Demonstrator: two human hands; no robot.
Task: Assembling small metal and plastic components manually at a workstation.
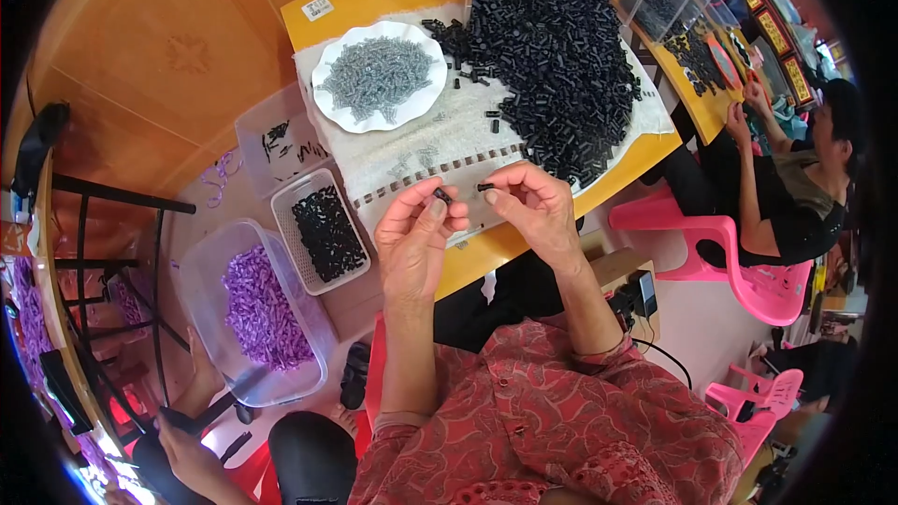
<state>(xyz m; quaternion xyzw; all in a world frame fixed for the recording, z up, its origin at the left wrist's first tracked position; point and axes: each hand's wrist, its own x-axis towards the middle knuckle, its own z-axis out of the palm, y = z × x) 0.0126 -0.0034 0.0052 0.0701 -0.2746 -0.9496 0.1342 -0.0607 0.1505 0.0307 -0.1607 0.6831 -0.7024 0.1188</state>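
Observation:
Pinched between the thumb and fingers of my left hand [416, 238] is a small dark tubular plastic part [442, 194]. My right hand [538, 210] grips a similar short black plastic part [485, 187], a small distance to the right of the first. Both hands are raised over the near edge of the table, above a white cloth [472, 117]. Beyond them a large heap of black tubular parts [561, 56] covers the table's right side. A white scalloped plate [325, 98] carries a mound of small clear plastic pieces [382, 75].
Left of the yellow table [468, 262], a white basket [360, 273] contains black parts, and a clear bin [313, 383] contains purple pieces [267, 309]. Another clear box [248, 122] stands behind them. On the right, a person [795, 178] on a pink chair [687, 223] works at another table.

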